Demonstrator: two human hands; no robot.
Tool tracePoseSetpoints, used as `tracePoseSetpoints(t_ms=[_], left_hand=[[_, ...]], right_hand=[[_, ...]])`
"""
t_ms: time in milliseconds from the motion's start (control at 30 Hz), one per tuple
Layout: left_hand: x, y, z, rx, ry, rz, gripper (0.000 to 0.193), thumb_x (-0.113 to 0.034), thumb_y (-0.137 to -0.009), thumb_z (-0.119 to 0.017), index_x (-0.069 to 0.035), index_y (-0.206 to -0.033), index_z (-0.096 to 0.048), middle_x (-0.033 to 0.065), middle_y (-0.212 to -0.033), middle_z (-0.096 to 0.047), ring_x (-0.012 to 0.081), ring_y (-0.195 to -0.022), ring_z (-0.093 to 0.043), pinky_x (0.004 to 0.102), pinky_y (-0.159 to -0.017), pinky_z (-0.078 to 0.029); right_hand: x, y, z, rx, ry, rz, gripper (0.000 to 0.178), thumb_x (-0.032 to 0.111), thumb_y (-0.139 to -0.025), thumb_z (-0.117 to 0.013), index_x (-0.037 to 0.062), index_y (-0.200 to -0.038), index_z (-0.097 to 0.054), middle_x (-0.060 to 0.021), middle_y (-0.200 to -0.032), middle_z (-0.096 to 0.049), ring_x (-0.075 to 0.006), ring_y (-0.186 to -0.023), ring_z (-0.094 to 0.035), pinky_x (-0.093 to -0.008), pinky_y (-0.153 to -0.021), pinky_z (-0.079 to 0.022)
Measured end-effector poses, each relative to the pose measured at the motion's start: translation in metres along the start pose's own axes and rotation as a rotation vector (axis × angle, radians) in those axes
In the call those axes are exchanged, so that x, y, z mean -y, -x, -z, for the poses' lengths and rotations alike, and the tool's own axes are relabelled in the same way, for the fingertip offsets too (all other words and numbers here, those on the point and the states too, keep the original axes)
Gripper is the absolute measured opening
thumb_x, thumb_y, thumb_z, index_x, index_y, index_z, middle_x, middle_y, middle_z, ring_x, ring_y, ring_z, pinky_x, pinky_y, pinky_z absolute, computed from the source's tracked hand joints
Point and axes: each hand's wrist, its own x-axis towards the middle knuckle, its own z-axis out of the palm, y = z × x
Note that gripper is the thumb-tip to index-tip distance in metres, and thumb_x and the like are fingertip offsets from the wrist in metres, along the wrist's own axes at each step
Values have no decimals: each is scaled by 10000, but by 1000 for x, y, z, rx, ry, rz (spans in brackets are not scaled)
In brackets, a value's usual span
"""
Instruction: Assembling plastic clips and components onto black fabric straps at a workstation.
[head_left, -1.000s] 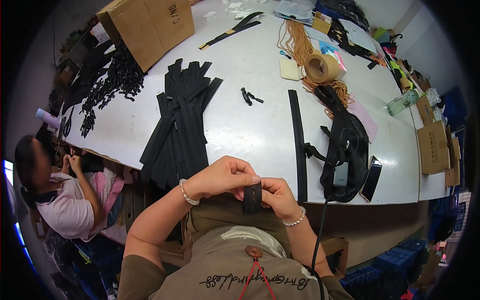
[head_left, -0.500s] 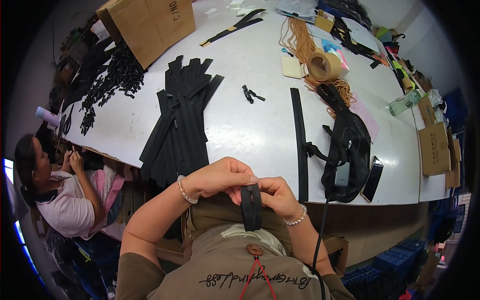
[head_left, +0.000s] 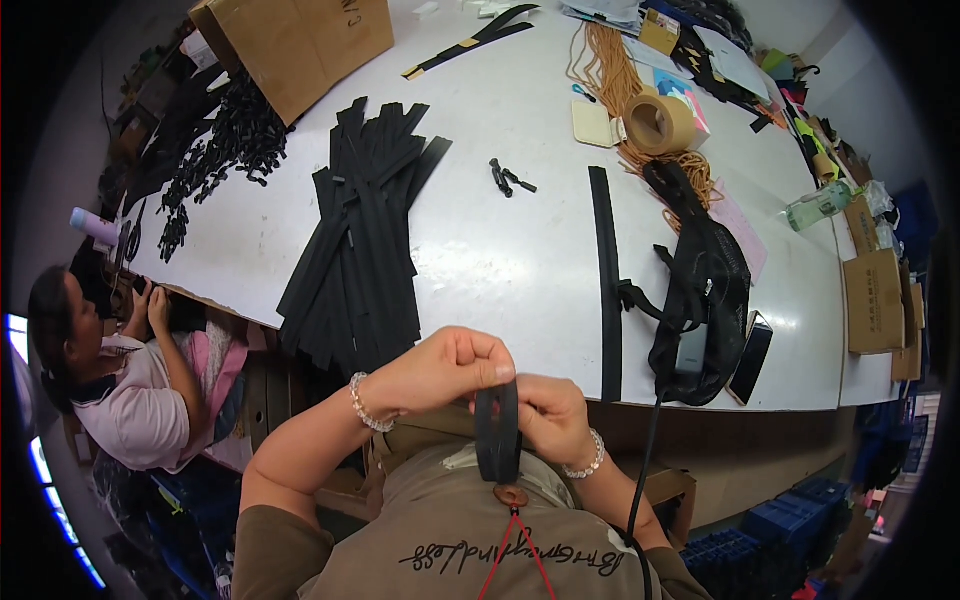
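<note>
I have the left hand point(head_left: 448, 368) and right hand point(head_left: 553, 417) pinched on the looped black strip point(head_left: 508, 445), off the table's point(head_left: 510, 290) near edge, and I'd keep its sides even and untwisted.

From the wearer's head, the left of two wide fisheye cameras looked down and forward past the chest point(head_left: 440, 520), near the hands point(head_left: 452, 368), with the tabletop point(head_left: 510, 290) spreading out beyond.

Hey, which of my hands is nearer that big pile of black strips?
Left. Your left hand is by the near end of the pile; your right hand is farther right, past the left one.
</note>
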Motion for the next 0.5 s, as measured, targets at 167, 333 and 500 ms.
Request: tracePoseSetpoints(t_ms=[167, 333, 500], left_hand=[[17, 4, -1, 15, -14, 20, 204, -201, -924, -540, -19, -852, -598, -25, -754, -604, 8, -659, -512, 166, -603, -427], [11, 0, 9, -17, 10, 96, 215, -215, -907, -566, -14, -863, -631, 8, -713, -628, 35, -582, -548, 164, -533, -454], [7, 3, 11, 44, 15, 146, 215, -199, -900, -574, 3, -845, -624, 18, -715, -630, 44, -564, -566, 159, -509, -454]], right_hand=[[-5, 10, -4, -20, 63, 23, 116, 37, -875, -520, -9, -914, -619, -56, -751, -621, -116, -666, -573, -231, -621, -451], [-2, 7, -11, -147, -32, -152, 129, 60, -897, -517, -23, -908, -615, -1, -697, -592, -40, -619, -506, -194, -558, -420], [6, 7, -2, -5, -92, -220, 159, 108, -909, -541, -22, -858, -616, -2, -718, -595, -38, -633, -497, -180, -570, -409]])
